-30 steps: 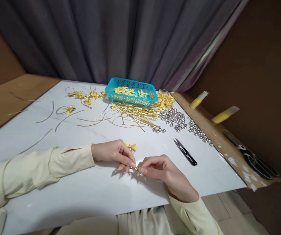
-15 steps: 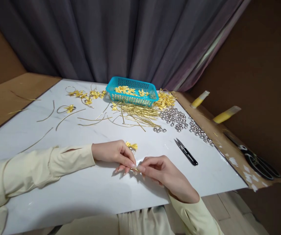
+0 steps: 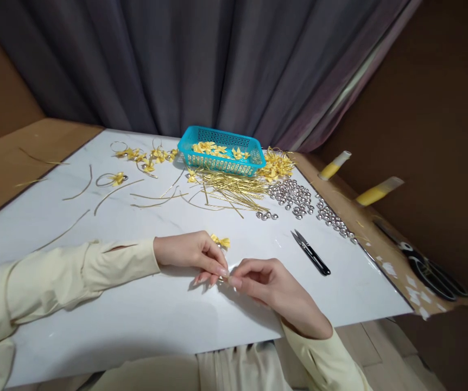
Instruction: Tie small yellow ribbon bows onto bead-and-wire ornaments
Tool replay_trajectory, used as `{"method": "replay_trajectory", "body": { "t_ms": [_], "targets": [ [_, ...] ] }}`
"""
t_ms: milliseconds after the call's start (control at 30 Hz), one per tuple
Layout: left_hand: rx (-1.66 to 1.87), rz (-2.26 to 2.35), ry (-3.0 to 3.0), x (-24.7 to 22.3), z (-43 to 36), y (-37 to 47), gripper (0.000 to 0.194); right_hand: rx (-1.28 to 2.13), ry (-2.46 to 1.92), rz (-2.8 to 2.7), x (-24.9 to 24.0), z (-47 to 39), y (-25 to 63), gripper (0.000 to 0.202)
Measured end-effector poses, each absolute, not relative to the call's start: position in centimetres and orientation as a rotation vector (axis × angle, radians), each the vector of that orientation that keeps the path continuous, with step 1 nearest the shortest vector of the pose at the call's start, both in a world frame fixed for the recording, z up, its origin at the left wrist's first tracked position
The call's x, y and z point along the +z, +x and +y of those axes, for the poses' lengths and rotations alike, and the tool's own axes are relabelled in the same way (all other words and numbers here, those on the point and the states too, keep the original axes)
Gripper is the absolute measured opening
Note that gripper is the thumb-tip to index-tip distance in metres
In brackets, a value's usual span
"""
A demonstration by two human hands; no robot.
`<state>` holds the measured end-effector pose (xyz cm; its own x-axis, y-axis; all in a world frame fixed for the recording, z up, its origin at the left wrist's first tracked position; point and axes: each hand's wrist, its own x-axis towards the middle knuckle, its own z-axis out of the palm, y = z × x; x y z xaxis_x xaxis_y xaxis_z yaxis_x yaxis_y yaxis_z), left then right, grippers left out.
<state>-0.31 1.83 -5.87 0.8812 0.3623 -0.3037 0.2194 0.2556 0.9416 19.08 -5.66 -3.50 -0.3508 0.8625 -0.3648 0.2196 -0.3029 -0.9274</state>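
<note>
- Gold piece (image 3: 222,279) (mostly hidden) pinched in fingers of left hand (image 3: 195,252) and right hand (image 3: 272,283), above tabletop (image 3: 136,309).
- Yellow bow (image 3: 222,242) seen near, 12 o'clock.
- Black snips (image 3: 312,255) laid toward 3.

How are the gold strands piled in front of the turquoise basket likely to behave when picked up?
The gold strands are probably light, being so thin. They seem likely to flex yet keep some shape, since one loose curved strand lies bowed on the white tabletop. Many cross in the pile, so lifting one may drag others.
</note>
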Motion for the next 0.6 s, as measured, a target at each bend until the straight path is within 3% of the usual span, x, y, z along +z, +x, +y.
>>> {"method": "replay_trajectory", "body": {
  "t_ms": [400, 600],
  "targets": [
    [0.092, 0.501, 1.280, -5.52, 1.85, -0.17, 0.028, 1.692, -1.378, -1.415, -3.30, -5.75, 19.21, 0.024],
    [0.049, 0.510, 1.240, -5.65, 1.86, -0.30, 0.021, 1.705, -1.362, -1.393, -3.39, -5.80, 19.25, 0.024]
  ]
}}
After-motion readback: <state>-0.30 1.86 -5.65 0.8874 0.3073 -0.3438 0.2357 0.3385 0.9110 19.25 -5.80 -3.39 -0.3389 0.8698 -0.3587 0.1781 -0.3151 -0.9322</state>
